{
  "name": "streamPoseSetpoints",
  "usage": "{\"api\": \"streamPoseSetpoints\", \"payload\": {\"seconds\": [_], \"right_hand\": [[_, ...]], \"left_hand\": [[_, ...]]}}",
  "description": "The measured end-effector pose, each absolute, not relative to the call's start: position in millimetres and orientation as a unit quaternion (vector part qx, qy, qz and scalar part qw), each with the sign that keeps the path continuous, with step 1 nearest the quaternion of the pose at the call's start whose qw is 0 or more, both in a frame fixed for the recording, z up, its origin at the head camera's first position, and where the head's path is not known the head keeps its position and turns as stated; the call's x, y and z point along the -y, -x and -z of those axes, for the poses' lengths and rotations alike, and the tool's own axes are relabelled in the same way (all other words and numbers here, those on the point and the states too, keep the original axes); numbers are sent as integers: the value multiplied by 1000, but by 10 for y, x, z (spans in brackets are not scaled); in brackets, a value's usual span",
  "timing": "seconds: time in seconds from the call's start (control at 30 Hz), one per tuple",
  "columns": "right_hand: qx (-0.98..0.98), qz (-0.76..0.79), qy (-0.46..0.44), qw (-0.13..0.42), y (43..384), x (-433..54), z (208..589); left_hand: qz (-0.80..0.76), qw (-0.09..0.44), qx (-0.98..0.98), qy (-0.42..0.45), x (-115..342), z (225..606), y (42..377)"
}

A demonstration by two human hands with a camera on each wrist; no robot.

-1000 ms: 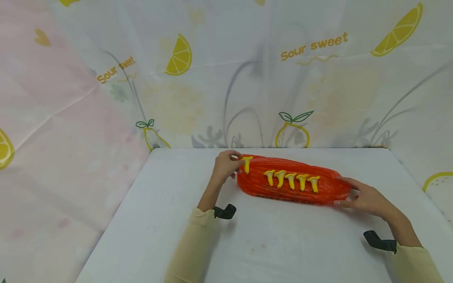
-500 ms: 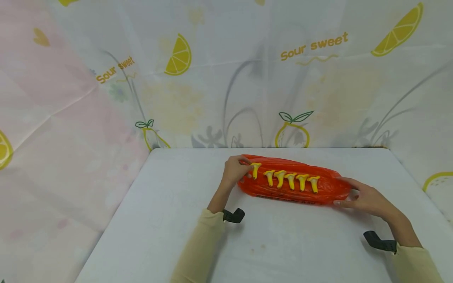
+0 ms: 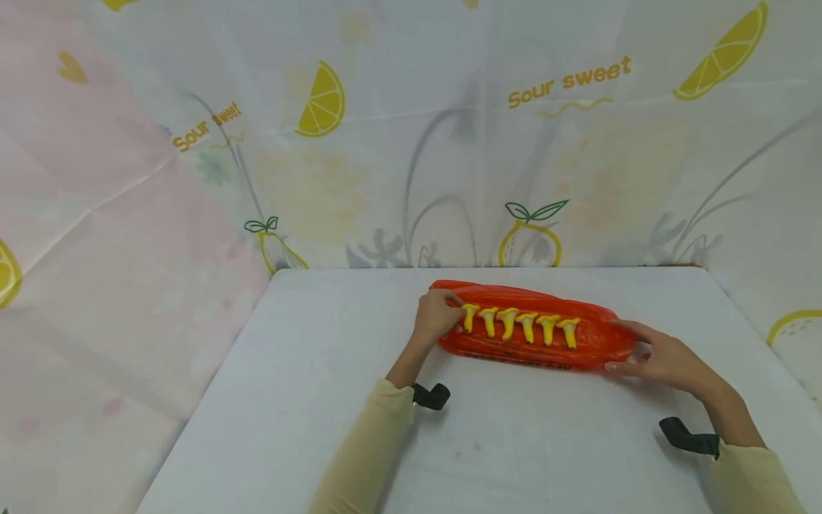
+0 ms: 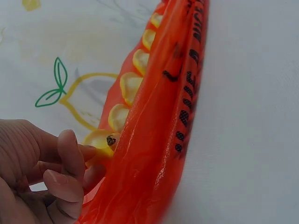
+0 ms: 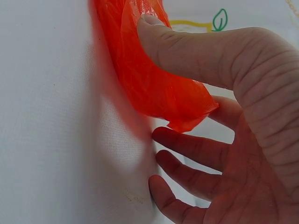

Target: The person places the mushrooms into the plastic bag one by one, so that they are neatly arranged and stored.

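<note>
A long red plastic bag (image 3: 514, 353) with black print lies flattened on the table, and a row of several yellow trumpet-shaped mushrooms (image 3: 549, 328) rests on it. My left hand (image 3: 438, 314) is at the bag's left end, pinching the leftmost mushroom (image 4: 99, 139) by its side between thumb and fingers. That mushroom stands close beside its neighbour in the row, cap toward the back. At the other end, my right hand (image 3: 664, 363) holds the bag's right end (image 5: 173, 88) between thumb and index finger, the other fingers spread beside it near the table.
The white table (image 3: 501, 435) stretches in front of the bag toward me. Behind it hangs a cloth backdrop (image 3: 398, 178) with printed lemons. A black wrist mount (image 3: 432, 397) sits on the left wrist and another mount (image 3: 688, 437) on the right.
My left hand has moved right and slightly toward me with its mushroom, from the bag's far left corner to the left end of the row. My right hand has stayed in place.
</note>
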State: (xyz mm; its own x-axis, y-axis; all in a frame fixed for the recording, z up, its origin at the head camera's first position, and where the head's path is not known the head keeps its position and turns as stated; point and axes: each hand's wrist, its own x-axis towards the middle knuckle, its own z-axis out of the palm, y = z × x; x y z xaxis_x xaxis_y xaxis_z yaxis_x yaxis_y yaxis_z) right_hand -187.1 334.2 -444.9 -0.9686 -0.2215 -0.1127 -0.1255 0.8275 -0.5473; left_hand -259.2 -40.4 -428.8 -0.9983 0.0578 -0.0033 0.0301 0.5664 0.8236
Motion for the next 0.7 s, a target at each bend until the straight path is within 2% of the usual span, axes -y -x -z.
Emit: {"api": "streamPoseSetpoints", "payload": {"seconds": [0.37, 0.7], "right_hand": [[-951, 282, 93, 83, 1875, -3353, 4452], [-952, 280, 95, 81, 1871, -3349, 4458]], "left_hand": [[-430, 5, -902, -50, 356, 4327, 2579], [-406, 42, -911, -65, 383, 4279, 2554]]}}
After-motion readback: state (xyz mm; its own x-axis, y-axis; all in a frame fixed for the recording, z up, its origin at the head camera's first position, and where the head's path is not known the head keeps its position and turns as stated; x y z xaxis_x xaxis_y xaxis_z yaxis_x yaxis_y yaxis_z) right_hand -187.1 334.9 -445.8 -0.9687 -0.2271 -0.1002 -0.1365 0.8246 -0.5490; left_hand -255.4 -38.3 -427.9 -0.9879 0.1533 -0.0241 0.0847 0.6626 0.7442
